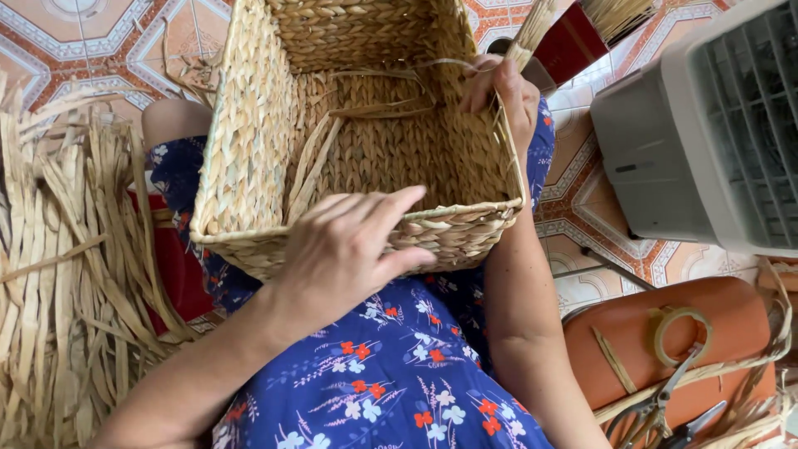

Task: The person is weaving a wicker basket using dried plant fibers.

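Your left hand (pixel 345 249) grips the near rim of the woven basket (pixel 357 141) on your lap, fingers (pixel 378 208) curled over the edge, while farther off your right hand (pixel 507 96) pinches a loose straw strand (pixel 445 63) at the far corner, fingers together.

Dried flat straw strips (pixel 71 274), heaped at left on the floor. Patterned floor tiles (pixel 108 41), orange, white and teal. Grey-white fan unit (pixel 706 133) with grilled front, upper right. Orange cushion-like stool (pixel 665 341), lower right, carrying a roll of clear tape (pixel 677 333) and scissors (pixel 657 403), with loose straw strands across it. Blue floral dress (pixel 391 374) across the lap. Red object (pixel 179 274) beneath the left strips, partly hidden.
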